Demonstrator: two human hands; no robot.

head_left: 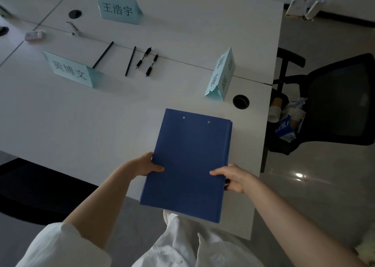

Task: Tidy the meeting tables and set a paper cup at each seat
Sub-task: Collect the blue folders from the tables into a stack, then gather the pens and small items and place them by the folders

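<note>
On the far left of the white table (60,114) lies a small pale eraser-like object (34,35). A light-blue name card (71,68) stands nearer, and a second name card (118,8) stands farther back. Between them and to the right, two black pencils (103,55) and two black pens (143,58) lie side by side. The left hand (146,164) grips the left edge of a stack of blue folders (188,163), thumb on top; the stack overhangs the table's near edge. The right hand (231,177) grips its right edge the same way. A third name card (222,75) stands beyond the stack, beside a cable hole (240,101). Farthest right, stacked paper cups (274,112) lie on a black chair (334,100).
</note>
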